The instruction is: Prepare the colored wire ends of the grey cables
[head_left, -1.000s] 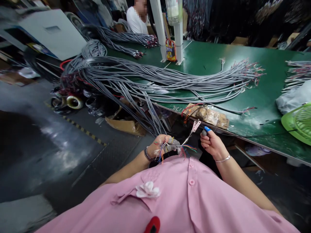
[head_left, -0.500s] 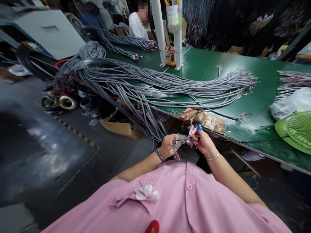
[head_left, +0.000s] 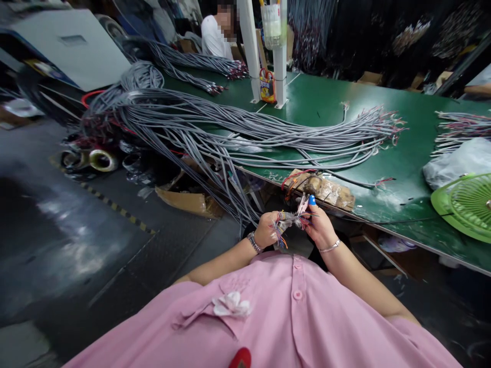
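My left hand (head_left: 266, 231) is closed around the ends of several grey cables, with thin coloured wires (head_left: 281, 237) sticking out beyond its fingers. Facing it, my right hand (head_left: 320, 227) pinches a small pale-pink tool (head_left: 303, 204) that looks like a clip, its thumb wearing a blue cover (head_left: 312, 200). Red and dark wire strands show beside the right fingertips; whether they too are gripped is hidden. Both hands are close together in front of my body, just off the table edge. The grey cables (head_left: 230, 184) hang from the table down behind the left hand.
A long bundle of grey cables (head_left: 268, 128) lies across the green table (head_left: 318, 97). At the table edge is a taped wooden block (head_left: 326, 191) with wires. A green fan (head_left: 466, 207) and a plastic bag (head_left: 460, 161) are on the right. A person (head_left: 215, 36) sits beyond.
My right hand has shifted slightly left and the pink tool has turned a little at the wires. The left hand keeps its hold, and the whole view has moved slightly.
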{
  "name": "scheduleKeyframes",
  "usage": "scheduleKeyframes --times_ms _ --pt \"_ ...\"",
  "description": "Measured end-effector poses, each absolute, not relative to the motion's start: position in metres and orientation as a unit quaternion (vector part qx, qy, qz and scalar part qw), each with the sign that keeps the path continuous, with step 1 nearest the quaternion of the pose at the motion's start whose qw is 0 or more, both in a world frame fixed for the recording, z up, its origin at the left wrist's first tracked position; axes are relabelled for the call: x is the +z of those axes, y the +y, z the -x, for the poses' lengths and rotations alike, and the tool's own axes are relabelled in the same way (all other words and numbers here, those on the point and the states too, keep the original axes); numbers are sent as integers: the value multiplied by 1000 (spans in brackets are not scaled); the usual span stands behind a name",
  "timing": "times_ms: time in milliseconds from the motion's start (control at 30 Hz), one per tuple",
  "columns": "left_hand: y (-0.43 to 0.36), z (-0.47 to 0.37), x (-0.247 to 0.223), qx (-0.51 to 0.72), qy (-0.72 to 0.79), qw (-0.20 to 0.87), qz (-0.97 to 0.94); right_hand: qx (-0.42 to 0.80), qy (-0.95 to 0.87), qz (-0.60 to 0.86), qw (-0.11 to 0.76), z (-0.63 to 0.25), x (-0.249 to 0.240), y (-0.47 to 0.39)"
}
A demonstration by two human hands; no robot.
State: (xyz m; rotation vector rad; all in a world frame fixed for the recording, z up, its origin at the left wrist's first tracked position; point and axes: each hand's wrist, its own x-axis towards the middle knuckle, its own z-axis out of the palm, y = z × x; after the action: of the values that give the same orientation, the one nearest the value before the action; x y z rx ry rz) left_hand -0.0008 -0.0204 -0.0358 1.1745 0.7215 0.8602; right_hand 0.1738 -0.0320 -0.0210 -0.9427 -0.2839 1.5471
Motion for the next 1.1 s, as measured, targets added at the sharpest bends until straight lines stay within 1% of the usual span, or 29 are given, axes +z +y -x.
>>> scheduleKeyframes --times_ms 233,500,700,867,967,1100 --pt "-22 3 -36 379 323 666 -555 666 -145 397 615 -174 -22 -32" --pt "-24 -2 -39 371 326 649 -579 675 -149 399 603 -174 -19 -34" --pt "-28 -1 -39 385 323 670 -546 693 -142 400 583 -178 -22 -37" --pt "-36 6 -30 372 312 731 -478 707 -127 391 576 -189 -34 -44" --pt "-45 14 -20 357 326 722 -495 712 -117 405 562 -196 -41 -50" --pt "-60 29 -7 316 337 701 -544 702 -85 422 568 -201 -47 -55"
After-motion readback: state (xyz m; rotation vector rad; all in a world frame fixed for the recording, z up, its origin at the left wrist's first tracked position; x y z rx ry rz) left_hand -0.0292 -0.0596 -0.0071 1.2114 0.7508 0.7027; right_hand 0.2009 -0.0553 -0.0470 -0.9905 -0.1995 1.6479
